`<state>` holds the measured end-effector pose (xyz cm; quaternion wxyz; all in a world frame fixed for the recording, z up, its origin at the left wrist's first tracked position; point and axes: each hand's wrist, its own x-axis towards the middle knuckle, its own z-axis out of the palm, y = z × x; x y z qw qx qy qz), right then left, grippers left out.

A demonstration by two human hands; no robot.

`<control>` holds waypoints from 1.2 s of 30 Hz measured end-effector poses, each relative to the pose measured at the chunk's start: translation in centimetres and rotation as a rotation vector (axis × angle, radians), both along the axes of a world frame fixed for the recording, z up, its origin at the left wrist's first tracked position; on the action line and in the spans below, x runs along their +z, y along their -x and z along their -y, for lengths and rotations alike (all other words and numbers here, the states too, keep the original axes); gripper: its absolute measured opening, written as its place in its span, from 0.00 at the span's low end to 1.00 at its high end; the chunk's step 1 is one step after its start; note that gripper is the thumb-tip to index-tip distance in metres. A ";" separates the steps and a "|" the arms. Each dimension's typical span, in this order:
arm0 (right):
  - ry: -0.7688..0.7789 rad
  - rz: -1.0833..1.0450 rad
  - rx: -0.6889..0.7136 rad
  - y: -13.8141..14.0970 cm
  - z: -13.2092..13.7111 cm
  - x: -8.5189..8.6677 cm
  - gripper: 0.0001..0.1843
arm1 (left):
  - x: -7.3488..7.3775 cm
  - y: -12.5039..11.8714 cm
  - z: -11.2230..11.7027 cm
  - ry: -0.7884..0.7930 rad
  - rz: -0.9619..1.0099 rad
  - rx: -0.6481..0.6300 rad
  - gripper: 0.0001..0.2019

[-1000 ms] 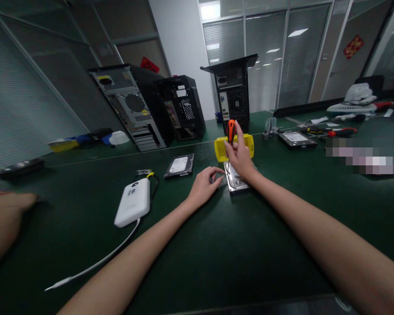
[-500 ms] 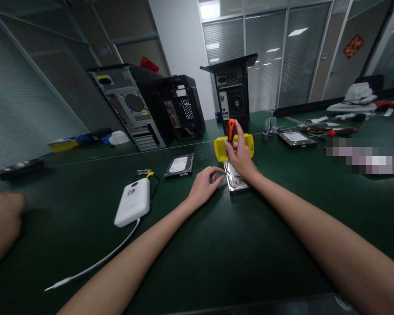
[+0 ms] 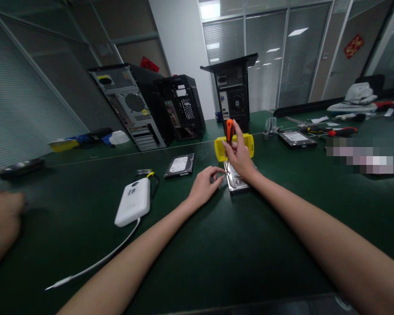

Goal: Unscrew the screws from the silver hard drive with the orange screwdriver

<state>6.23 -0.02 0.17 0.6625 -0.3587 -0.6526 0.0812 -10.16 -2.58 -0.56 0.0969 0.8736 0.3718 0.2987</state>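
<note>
An upright orange-and-black screwdriver (image 3: 230, 130) is gripped in my right hand (image 3: 239, 156), with the index finger stretched along the handle. Its thin shaft runs down to the left part of a silver hard drive (image 3: 238, 184) lying on the green table. My left hand (image 3: 204, 186) is closed at the drive's left edge, thumb and index finger brought together close to the screwdriver's tip. What exactly the tip meets is too small to tell. Behind the drive stands an open yellow case (image 3: 220, 151), partly covered by my right hand.
To the left lie another hard drive (image 3: 180, 165) and a white power bank (image 3: 134, 203) with a cable. Computer towers (image 3: 141, 105) stand at the back. A third drive (image 3: 296, 138) and pliers (image 3: 343, 131) are on the right. Another person's hand (image 3: 3, 227) is at far left.
The screwdriver's handle has tilted slightly left, and my right hand has shifted a little with it. My left hand and the hard drive stay in place.
</note>
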 end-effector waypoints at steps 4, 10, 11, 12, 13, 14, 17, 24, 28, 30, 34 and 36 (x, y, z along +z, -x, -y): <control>-0.004 -0.008 0.006 0.1 0.1 0.1 0.33 | 0.0 0.0 0.1 -0.001 0.001 -0.003 0.09; -0.012 -0.009 0.013 0.1 0.2 0.0 0.33 | -0.1 0.0 0.0 0.005 0.007 -0.007 0.09; -0.012 -0.010 0.012 0.1 0.1 0.0 0.33 | -0.1 0.0 0.0 0.006 0.008 -0.006 0.09; -0.011 -0.011 0.011 0.1 0.1 0.0 0.34 | -0.1 0.0 0.0 0.006 0.008 -0.006 0.09; -0.009 -0.011 0.011 0.1 0.1 0.0 0.34 | -0.1 0.0 0.0 0.006 0.008 -0.006 0.09; -0.007 -0.009 0.009 0.1 0.0 0.0 0.34 | -0.1 0.0 0.0 0.006 0.007 -0.007 0.09; 0.000 -0.002 0.004 0.1 0.0 0.0 0.34 | 0.0 0.0 0.0 0.006 0.006 -0.009 0.09; -0.002 -0.005 0.017 0.1 0.0 0.0 0.35 | 0.0 0.0 0.0 0.014 0.004 -0.001 0.10; 0.008 0.008 0.017 0.1 0.1 0.0 0.36 | 0.0 0.0 0.0 0.009 0.004 0.000 0.10; 0.009 -0.001 0.027 0.1 0.2 0.1 0.36 | 0.0 0.0 0.0 0.009 0.002 0.003 0.10; 0.032 -0.004 0.048 0.1 0.2 0.1 0.36 | 0.1 -0.1 0.1 0.008 -0.004 -0.002 0.10; 0.036 -0.011 0.059 0.1 0.1 0.1 0.36 | 0.2 -0.1 0.2 0.010 -0.005 -0.002 0.10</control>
